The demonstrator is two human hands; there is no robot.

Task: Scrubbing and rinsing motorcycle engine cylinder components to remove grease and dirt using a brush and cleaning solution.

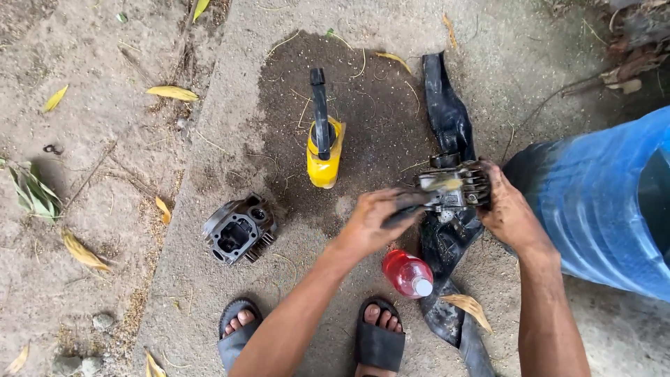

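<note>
Best done with short brush strokes along the fins, part braced firm. Right hand (pixel 513 216) clamped around finned engine part (pixel 457 187); left hand (pixel 373 223) closed on brush (pixel 419 195), bristles touching part's top. Directly beneath: black rubber strip (pixel 447 112). Below-left of grip: red bottle (pixel 407 274). Further left: yellow can (pixel 325 150), cylinder head (pixel 239 229). Right: blue drum (pixel 600 202).

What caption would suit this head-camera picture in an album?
Right hand holds a finned engine part while the left hand works a brush on it, above a red bottle.
</note>
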